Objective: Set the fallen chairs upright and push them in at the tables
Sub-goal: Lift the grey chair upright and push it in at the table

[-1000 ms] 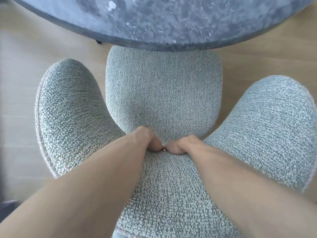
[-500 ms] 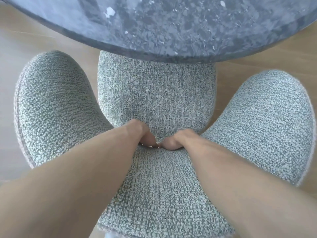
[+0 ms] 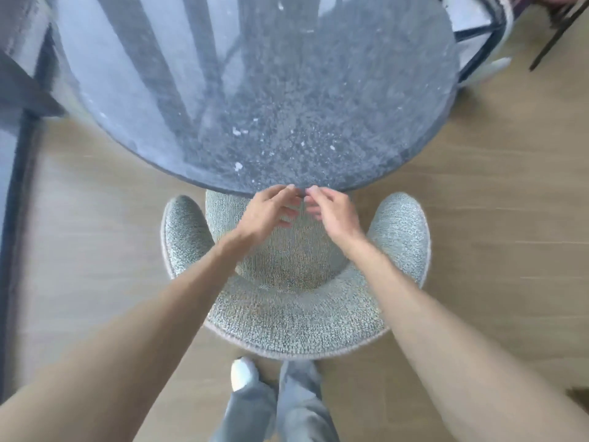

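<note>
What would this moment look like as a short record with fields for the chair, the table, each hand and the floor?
chair: grey-green upholstered chair, upright, its seat front tucked under the table edge
table: round dark speckled table, glossy top with reflections
left hand: left hand above the seat, fingers loosely spread, holding nothing
right hand: right hand beside it, fingers relaxed, holding nothing
hands vs chair: both appear off the fabric
floor: light wooden floor; the person's feet stand behind the chair back

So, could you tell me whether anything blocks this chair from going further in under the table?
Nothing visible does: the chair stands upright, its seat front already under the round table edge, with bare floor on both sides.
</note>
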The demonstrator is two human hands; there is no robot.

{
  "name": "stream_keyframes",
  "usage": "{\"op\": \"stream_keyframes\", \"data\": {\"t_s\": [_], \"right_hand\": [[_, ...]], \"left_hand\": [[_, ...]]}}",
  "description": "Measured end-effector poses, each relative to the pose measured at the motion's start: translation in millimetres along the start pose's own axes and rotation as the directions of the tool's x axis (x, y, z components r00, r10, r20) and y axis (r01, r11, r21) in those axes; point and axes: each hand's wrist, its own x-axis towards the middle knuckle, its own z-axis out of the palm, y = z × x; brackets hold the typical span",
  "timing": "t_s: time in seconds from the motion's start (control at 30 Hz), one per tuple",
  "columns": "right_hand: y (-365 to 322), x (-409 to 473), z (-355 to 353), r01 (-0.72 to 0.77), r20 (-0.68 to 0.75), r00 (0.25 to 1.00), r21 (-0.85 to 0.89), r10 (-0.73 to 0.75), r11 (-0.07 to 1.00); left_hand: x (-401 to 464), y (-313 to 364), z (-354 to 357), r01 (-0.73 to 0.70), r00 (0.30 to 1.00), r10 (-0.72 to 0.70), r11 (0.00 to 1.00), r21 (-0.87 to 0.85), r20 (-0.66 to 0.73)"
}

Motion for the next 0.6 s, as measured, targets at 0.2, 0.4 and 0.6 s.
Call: {"op": "stream_keyframes", "data": {"t_s": [0.2,0.4,0.6], "right_hand": [[-107,-103,-56,0.108,-0.107,0.992,0.385,-0.072,0.917],[-168,-159,-134,0.241,-0.248,0.962,0.573,-0.114,0.783],[-173,-204,-247,0.412,-0.363,0.903,0.582,-0.229,0.702]], "left_hand": [[-103,113,15,-0.163,0.986,0.158,0.976,-0.143,-0.047],[-153,224,46,-0.374,0.926,0.362,0.920,-0.118,-0.109],[-183,294,130,-0.514,0.858,0.510,0.856,-0.063,-0.065]]}}
